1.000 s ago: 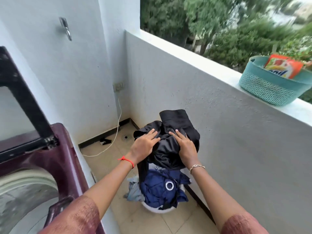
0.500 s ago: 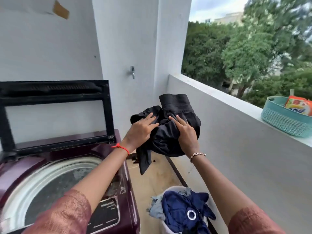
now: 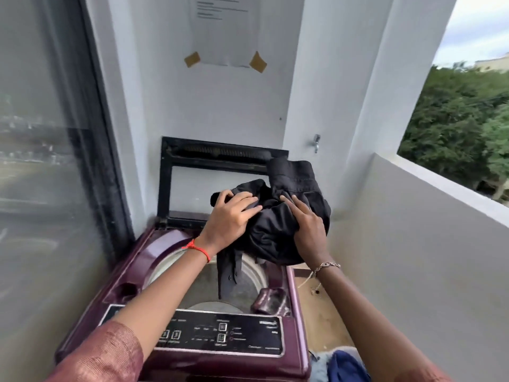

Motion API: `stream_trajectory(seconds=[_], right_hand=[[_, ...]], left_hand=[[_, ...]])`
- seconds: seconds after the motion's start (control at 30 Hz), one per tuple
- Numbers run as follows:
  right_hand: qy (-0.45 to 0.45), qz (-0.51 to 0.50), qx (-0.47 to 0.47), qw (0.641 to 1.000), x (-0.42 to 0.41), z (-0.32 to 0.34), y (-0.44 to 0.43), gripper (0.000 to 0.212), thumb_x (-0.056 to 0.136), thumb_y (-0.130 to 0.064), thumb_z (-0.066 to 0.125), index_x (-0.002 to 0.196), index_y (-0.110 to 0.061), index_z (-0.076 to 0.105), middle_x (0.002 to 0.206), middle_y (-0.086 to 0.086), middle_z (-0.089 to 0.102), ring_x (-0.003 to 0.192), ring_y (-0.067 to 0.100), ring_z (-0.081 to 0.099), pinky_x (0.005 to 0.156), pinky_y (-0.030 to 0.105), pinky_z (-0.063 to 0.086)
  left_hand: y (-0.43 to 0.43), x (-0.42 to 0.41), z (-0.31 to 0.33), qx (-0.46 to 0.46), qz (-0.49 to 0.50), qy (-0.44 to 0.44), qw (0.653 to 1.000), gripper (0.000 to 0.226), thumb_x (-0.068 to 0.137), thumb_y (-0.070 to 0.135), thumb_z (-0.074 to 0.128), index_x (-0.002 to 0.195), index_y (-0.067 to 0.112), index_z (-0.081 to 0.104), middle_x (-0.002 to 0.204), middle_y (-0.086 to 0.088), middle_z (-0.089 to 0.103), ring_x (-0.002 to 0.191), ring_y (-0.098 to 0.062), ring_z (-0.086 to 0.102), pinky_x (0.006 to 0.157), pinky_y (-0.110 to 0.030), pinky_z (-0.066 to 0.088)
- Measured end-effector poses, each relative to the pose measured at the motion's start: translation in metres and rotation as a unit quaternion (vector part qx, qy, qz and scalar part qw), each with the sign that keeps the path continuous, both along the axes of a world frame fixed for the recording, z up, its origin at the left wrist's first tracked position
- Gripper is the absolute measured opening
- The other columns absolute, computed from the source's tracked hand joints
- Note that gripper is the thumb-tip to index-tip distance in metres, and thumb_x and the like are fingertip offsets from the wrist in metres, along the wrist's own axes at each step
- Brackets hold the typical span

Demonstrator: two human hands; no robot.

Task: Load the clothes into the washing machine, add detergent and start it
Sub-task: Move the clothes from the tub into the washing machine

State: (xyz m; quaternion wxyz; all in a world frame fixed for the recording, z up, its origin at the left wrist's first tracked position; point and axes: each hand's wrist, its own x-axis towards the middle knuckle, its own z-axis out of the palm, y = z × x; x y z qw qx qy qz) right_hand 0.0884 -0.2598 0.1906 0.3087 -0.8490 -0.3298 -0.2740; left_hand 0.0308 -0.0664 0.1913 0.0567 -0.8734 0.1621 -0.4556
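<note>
White balcony walls close us in, with a glass door [image 3: 49,161] on the left, a low parapet [image 3: 427,244] on the right and green trees [image 3: 454,133] beyond it. We've got a taped-up paper sheet [image 3: 223,28] high on the back wall and a small tap [image 3: 316,143] on the pillar. Down below sits the maroon washing machine [image 3: 137,266], its dark-framed lid [image 3: 220,158] standing upright against the wall, the drum [image 3: 209,288] open to us and the black control panel [image 3: 220,334] along the near edge.

And look at this: both hands are up over the machine with the bundle of black clothes [image 3: 275,232] held in the air between them, above the far right side of the opening. The left hand [image 3: 231,216], red thread [image 3: 198,249] at the wrist, has its fingers [image 3: 245,205] curled over the top of the bundle, gripping the fabric. The right hand [image 3: 308,227], chain bracelet [image 3: 326,266] at the wrist, has its fingers [image 3: 296,202] spread and wrapped over the bundle's right side. One buttoned strip of the cloth hangs straight down into the drum mouth. At the bottom right edge we catch a glimpse of blue laundry [image 3: 344,365] beside the machine.
</note>
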Motion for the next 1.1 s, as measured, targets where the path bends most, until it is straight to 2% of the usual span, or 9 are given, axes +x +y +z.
stream_trajectory(seconds=[0.1, 0.17, 0.27, 0.37, 0.6, 0.8, 0.9, 0.93, 1.1], right_hand=[[0.02, 0.022, -0.013, 0.999, -0.008, -0.021, 0.04, 0.078, 0.071, 0.021, 0.038, 0.135, -0.022, 0.048, 0.142, 0.014, 0.045, 0.133, 0.038, 0.038, 0.095, 0.048, 0.048], [0.043, 0.029, -0.022, 0.998, -0.012, -0.04, 0.067, 0.078, 0.071, 0.022, 0.038, 0.135, -0.023, 0.048, 0.142, 0.014, 0.045, 0.133, 0.038, 0.038, 0.094, 0.048, 0.048], [0.079, 0.025, -0.031, 0.996, -0.018, -0.074, 0.103, 0.081, 0.07, 0.023, 0.039, 0.135, -0.024, 0.047, 0.143, 0.012, 0.044, 0.134, 0.036, 0.037, 0.098, 0.046, 0.047], [0.126, 0.018, -0.059, 0.99, -0.024, -0.108, 0.135, 0.081, 0.07, 0.021, 0.039, 0.137, -0.025, 0.045, 0.145, 0.012, 0.041, 0.135, 0.035, 0.036, 0.096, 0.045, 0.048], [0.212, -0.014, -0.107, 0.971, -0.034, -0.177, 0.174, 0.085, 0.066, 0.023, 0.037, 0.137, -0.023, 0.046, 0.144, 0.014, 0.043, 0.133, 0.037, 0.039, 0.091, 0.045, 0.05], [0.273, -0.024, -0.146, 0.951, -0.016, -0.214, 0.185, 0.085, 0.067, 0.022, 0.037, 0.137, -0.025, 0.045, 0.145, 0.013, 0.041, 0.136, 0.036, 0.035, 0.095, 0.045, 0.047], [0.306, -0.015, -0.182, 0.934, 0.001, -0.229, 0.19, 0.083, 0.069, 0.019, 0.037, 0.138, -0.025, 0.043, 0.147, 0.012, 0.038, 0.136, 0.033, 0.035, 0.102, 0.042, 0.042], [0.322, -0.005, -0.197, 0.926, 0.008, -0.235, 0.192, 0.081, 0.07, 0.018, 0.037, 0.138, -0.025, 0.043, 0.148, 0.012, 0.038, 0.136, 0.032, 0.035, 0.106, 0.041, 0.038], [0.392, 0.054, -0.263, 0.88, 0.03, -0.262, 0.198, 0.071, 0.077, 0.011, 0.036, 0.139, -0.022, 0.043, 0.149, 0.014, 0.035, 0.136, 0.029, 0.035, 0.111, 0.036, 0.029]], left_hand=[[0.034, -0.019, -0.021, -0.015, 0.033, 0.024, 0.999, 0.041, 0.074, 0.005, 0.041, 0.097, 0.015, 0.074, 0.103, -0.004, 0.072, 0.106, -0.021, 0.064, 0.093, -0.046, 0.044], [0.058, -0.027, -0.038, -0.033, 0.031, 0.051, 0.998, 0.042, 0.073, 0.003, 0.039, 0.095, 0.01, 0.075, 0.102, -0.007, 0.072, 0.104, -0.023, 0.067, 0.091, -0.056, 0.047], [0.089, -0.033, -0.068, -0.09, -0.004, 0.102, 0.991, 0.043, 0.071, 0.0, 0.038, 0.093, 0.003, 0.074, 0.1, -0.014, 0.072, 0.096, -0.027, 0.07, 0.079, -0.042, 0.057], [0.121, -0.036, -0.102, -0.128, -0.015, 0.163, 0.978, 0.045, 0.069, 0.002, 0.036, 0.093, 0.003, 0.074, 0.1, -0.014, 0.073, 0.091, -0.024, 0.071, 0.076, -0.029, 0.056], [0.17, -0.028, -0.178, -0.135, -0.036, 0.265, 0.954, 0.043, 0.073, 0.003, 0.037, 0.093, 0.008, 0.076, 0.099, -0.007, 0.074, 0.091, -0.018, 0.071, 0.063, -0.03, 0.059], [0.183, -0.003, -0.219, -0.141, -0.031, 0.305, 0.942, 0.037, 0.071, 0.002, 0.045, 0.09, 0.011, 0.076, 0.095, -0.004, 0.075, 0.086, -0.015, 0.072, 0.058, -0.028, 0.059], [0.185, 0.011, -0.235, -0.133, 0.002, 0.356, 0.925, 0.042, 0.073, 0.009, 0.037, 0.085, 0.012, 0.077, 0.088, -0.003, 0.075, 0.078, -0.016, 0.073, 0.051, -0.03, 0.058], [0.185, 0.018, -0.239, -0.134, 0.018, 0.389, 0.911, 0.04, 0.074, 0.01, 0.038, 0.086, 0.011, 0.076, 0.089, -0.004, 0.075, 0.078, -0.019, 0.073, 0.053, -0.032, 0.058], [0.183, 0.032, -0.257, -0.141, 0.094, 0.544, 0.822, 0.035, 0.088, 0.006, 0.042, 0.111, 0.013, 0.067, 0.116, -0.009, 0.067, 0.106, -0.033, 0.061, 0.087, -0.042, 0.049]])
